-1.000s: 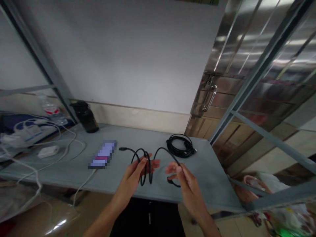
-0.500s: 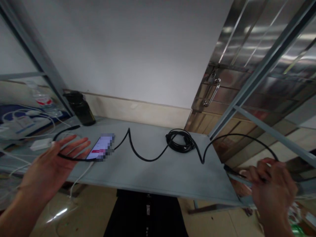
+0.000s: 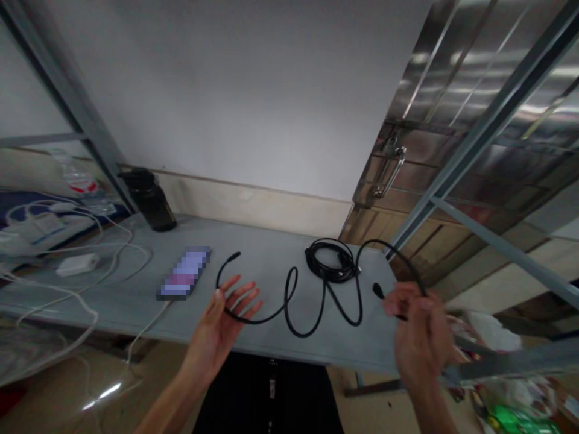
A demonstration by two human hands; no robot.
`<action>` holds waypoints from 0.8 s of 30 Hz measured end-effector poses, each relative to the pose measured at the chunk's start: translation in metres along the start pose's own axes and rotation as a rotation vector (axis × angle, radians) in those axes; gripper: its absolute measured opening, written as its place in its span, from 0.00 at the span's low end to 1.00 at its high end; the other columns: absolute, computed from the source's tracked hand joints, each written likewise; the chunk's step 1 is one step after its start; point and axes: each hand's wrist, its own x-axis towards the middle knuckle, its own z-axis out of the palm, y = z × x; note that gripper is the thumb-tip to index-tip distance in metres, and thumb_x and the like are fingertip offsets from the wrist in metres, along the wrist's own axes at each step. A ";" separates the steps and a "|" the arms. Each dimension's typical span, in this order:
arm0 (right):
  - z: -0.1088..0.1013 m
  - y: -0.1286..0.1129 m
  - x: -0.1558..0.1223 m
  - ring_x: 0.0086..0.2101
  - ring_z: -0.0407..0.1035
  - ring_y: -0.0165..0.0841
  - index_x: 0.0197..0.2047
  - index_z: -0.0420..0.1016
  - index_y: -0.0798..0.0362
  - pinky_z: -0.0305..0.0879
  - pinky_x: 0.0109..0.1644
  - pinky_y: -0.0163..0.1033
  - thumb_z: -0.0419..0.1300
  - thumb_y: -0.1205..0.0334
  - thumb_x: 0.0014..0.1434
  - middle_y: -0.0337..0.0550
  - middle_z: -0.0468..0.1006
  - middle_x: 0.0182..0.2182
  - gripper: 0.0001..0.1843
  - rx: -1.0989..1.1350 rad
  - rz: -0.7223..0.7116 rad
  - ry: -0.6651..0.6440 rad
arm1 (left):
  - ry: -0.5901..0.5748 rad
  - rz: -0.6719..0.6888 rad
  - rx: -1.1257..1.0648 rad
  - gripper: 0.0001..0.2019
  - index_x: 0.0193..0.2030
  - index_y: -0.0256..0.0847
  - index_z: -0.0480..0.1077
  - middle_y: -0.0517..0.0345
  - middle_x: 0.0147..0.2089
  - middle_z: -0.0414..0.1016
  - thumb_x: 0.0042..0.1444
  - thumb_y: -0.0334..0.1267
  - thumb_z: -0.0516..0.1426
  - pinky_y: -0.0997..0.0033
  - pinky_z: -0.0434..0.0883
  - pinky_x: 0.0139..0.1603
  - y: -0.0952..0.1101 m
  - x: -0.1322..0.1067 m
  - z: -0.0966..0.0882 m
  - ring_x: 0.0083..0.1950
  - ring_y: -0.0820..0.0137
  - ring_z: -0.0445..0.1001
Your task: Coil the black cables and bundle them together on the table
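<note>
A thin black cable runs in loose loops between my two hands, above the grey table. My left hand is palm up, its thumb pinning the cable against the palm while the other fingers are spread. One plug end sticks up beyond that thumb. At the right, my right hand has its fingers closed round the cable near the other plug end, which pokes out to the left. Behind the loops, a coiled black cable lies on the table.
A phone with a white cord lies on the grey table. A dark bottle stands at the back left. White chargers and cords clutter the left side. Metal frame posts rise at both sides.
Both hands have moved inward, the left one rightward off the phone and the right one leftward. The cable between them has slackened into tighter loops.
</note>
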 end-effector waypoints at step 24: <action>0.144 0.107 -0.073 0.62 0.73 0.41 0.62 0.82 0.46 0.74 0.72 0.50 0.71 0.57 0.76 0.46 0.79 0.59 0.14 -0.448 -0.357 -1.053 | -0.562 0.745 1.476 0.28 0.75 0.60 0.77 0.48 0.72 0.82 0.70 0.52 0.69 0.42 0.76 0.76 -0.018 0.021 -0.081 0.72 0.48 0.80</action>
